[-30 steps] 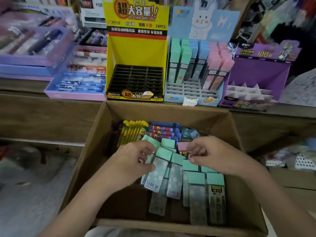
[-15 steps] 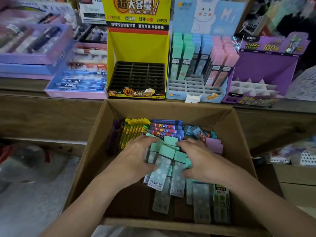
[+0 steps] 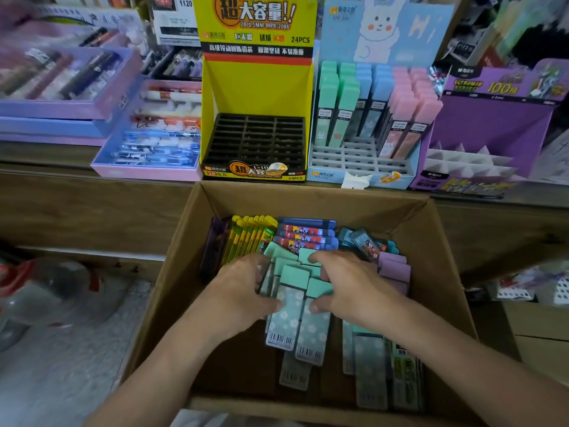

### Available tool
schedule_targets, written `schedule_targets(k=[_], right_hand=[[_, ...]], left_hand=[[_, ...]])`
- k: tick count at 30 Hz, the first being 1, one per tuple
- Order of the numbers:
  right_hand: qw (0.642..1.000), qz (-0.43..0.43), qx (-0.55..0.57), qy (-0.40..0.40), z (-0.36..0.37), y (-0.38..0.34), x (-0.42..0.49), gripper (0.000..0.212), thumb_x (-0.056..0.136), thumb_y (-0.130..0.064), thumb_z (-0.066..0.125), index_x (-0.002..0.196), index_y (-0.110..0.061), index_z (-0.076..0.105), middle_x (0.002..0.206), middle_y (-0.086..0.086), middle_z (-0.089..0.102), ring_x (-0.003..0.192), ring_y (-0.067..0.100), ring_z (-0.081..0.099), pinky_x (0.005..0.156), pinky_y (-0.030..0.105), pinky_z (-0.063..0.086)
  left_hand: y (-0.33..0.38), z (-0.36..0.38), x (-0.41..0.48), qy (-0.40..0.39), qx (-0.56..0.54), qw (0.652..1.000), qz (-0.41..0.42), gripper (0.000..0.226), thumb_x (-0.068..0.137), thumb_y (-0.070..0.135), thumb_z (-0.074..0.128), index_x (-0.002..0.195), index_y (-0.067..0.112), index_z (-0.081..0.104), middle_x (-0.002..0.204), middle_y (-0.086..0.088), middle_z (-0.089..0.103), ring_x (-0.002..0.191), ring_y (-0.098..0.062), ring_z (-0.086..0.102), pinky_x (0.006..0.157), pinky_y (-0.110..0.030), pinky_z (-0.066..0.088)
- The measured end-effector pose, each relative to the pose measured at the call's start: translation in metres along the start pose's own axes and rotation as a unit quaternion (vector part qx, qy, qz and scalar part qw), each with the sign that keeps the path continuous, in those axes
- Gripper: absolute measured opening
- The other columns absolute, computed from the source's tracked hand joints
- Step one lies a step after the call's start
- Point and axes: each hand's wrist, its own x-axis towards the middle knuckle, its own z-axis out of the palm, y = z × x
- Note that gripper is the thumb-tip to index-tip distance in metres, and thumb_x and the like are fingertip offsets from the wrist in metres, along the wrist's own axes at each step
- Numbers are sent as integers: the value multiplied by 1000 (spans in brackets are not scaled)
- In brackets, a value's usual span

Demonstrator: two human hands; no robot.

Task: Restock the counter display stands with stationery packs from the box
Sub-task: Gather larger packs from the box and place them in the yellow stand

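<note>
Wooden counter (image 3: 92, 208) spans the back, its left-hand stock blurred. Before it sits the cardboard box (image 3: 446, 272), near corners out of sight. On the counter are the yellow stand (image 3: 255, 90), blue stand (image 3: 341, 35) and purple stand (image 3: 492, 124), the last clipped at right. Inside the box, left hand (image 3: 240, 294) and right hand (image 3: 357, 288) curl round a fanned bunch of green packs (image 3: 288, 318), hiding parts of them.

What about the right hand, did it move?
Yes. The right hand slid left, away from the box's right wall, onto the mint packs.
</note>
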Motion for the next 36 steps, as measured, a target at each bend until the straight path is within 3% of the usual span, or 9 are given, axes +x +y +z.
schedule_targets(k=[4,6,9,13,17,23,29,33,36], right_hand=[[1000,9,8,4,3,-2,3,83,75,-46,88,144,-24,45,135,-3,57,124,19,54,93,41,50],[1000,12,14,7,4,-2,4,84,75,-46,88,144,-25,44,137,-3,56,126,19,53,94,41,50],[999,20,38,21,4,-4,4,84,74,-43,90,144,-27,44,139,-4,54,126,18,53,91,39,49],[997,8,58,55,1,-9,7,77,75,-41,90,140,-26,51,118,-10,48,108,10,48,79,30,38],[991,5,100,87,-1,-11,11,65,77,-34,90,133,-20,59,109,-12,44,96,6,48,79,24,37],[975,53,208,59,-1,-3,14,58,78,-20,90,129,-21,62,103,-4,60,91,11,63,78,28,55],[971,58,230,33,3,2,12,55,80,-9,87,127,-25,63,103,-4,61,89,10,65,73,21,55],[957,57,283,21,3,3,12,46,84,0,80,119,-26,67,96,-4,61,75,6,61,66,14,53],[961,44,271,20,8,-3,15,47,84,-3,81,120,-28,67,93,-4,60,76,5,60,76,25,57]], left_hand=[[1,-2,-4,-2,27,999,-39,63,75,37,87,128,35,52,96,20,57,85,2,59,60,-13,43],[1,-3,-5,21,69,996,-47,65,73,44,86,126,32,51,108,13,56,98,-8,59,76,-27,51],[-1,-4,-4,38,88,993,-64,78,70,48,87,134,30,46,123,7,51,117,-17,53,98,-39,50],[-5,-5,-3,3,48,995,-90,76,72,48,86,130,33,39,111,11,54,105,-14,57,82,-31,49],[-6,-5,-2,-4,35,994,-99,69,71,45,87,120,32,39,102,15,54,93,-8,57,65,-23,42],[-7,-6,-2,-7,23,994,-106,67,71,43,88,118,29,42,98,16,54,86,-1,55,60,-18,37],[-3,-5,-3,-33,30,993,-110,48,74,42,86,109,30,54,102,13,64,90,-4,61,64,-24,45],[-1,-3,-4,-23,29,993,-112,45,75,40,86,106,33,54,99,14,64,87,-2,60,59,-22,42],[2,-1,-5,-1,41,994,-99,52,72,39,88,106,32,50,102,13,61,90,-3,60,63,-23,46]])
